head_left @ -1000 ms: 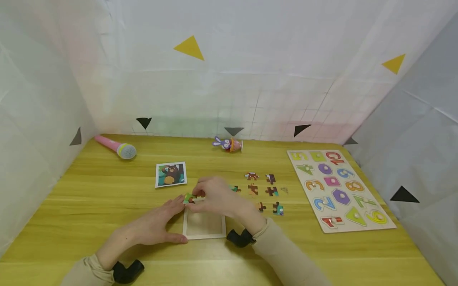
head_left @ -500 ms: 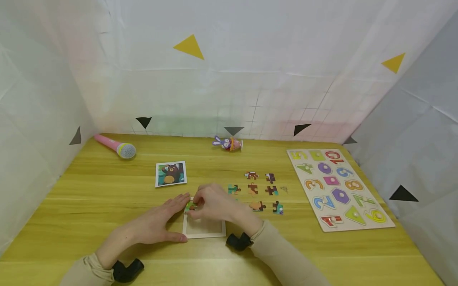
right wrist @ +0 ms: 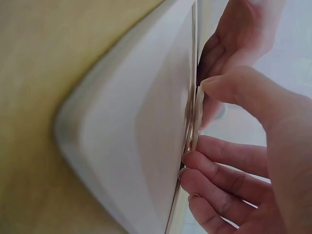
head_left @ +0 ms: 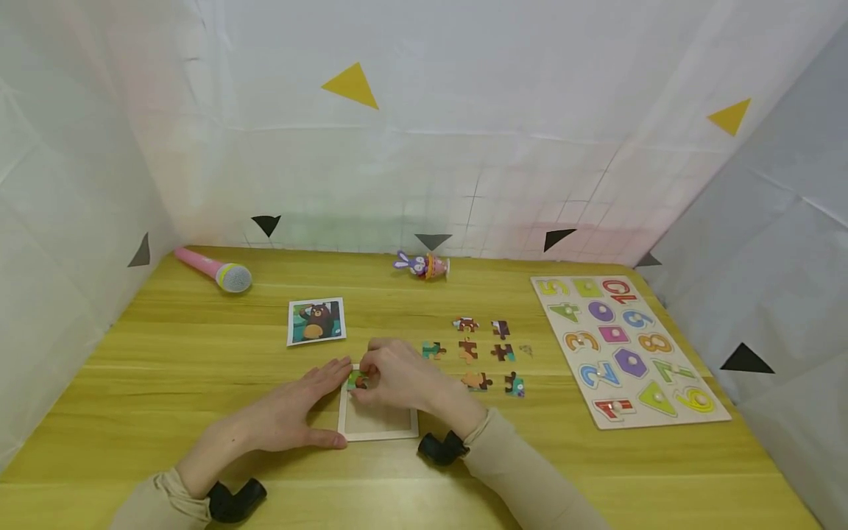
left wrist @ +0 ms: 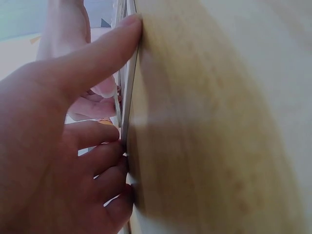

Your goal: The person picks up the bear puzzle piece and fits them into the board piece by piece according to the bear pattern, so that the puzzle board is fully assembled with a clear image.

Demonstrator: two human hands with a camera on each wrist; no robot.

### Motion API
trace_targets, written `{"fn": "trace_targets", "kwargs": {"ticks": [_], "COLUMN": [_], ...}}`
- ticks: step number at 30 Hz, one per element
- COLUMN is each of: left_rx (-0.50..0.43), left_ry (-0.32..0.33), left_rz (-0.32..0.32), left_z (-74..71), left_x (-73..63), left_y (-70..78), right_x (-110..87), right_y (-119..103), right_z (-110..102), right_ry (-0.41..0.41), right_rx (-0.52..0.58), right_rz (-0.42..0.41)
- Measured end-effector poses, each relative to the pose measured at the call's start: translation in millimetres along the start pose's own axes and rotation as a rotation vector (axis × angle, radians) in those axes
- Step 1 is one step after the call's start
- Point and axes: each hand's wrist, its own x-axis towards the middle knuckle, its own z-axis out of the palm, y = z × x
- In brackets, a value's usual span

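Observation:
My right hand (head_left: 404, 374) pinches a green-and-brown jigsaw piece (head_left: 356, 380) over the top left corner of a shallow wooden puzzle tray (head_left: 380, 424). In the right wrist view, the piece (right wrist: 199, 114) stands tilted between thumb and fingers, its edge close against the tray (right wrist: 161, 122). The left hand (head_left: 281, 416) lies along the tray's left side, fingers extended near the top corner and thumb at the bottom corner. From the left wrist, that thumb and the fingertips show right at the tray's edge (left wrist: 128, 97). My right fingers hide part of the piece.
Several loose jigsaw pieces (head_left: 467, 351) lie right of the tray. Behind it rests a bear picture card (head_left: 316, 322). A number peg board (head_left: 628, 361) lies at the right, a pink toy microphone (head_left: 210, 271) at the back left, a rabbit toy (head_left: 422, 266) at the back.
My right hand has lowered the jigsaw piece from the tray's top edge into its top left corner, moving slightly toward me. The left hand's fingertips have shifted a little to the right.

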Motion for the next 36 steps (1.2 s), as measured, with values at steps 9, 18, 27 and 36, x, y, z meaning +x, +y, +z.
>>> {"fn": "trace_targets", "kwargs": {"ticks": [9, 18, 27, 36], "left_rx": [0.006, -0.002, 0.012, 0.019], "left_ry": [-0.002, -0.002, -0.005, -0.002], "left_rz": [-0.006, -0.010, -0.033, -0.022], "left_z": [-0.1, -1.5, -1.8, -0.9], "left_x": [-1.0, -1.2, -0.8, 0.2], "left_y": [0.5, 1.4, 1.0, 0.8], "right_x": [-1.5, -4.0, -6.6, -6.2], "right_y": [1.3, -1.0, -3.9, -0.4], "right_z": [1.3, 1.6, 0.7, 2.2], "right_ry": [0.013, 0.016, -0.004, 0.009], "right_rx": [-0.028, -0.043, -0.064, -0.016], "right_rz": [-0.016, -0.007, 0.023, 0.035]}}
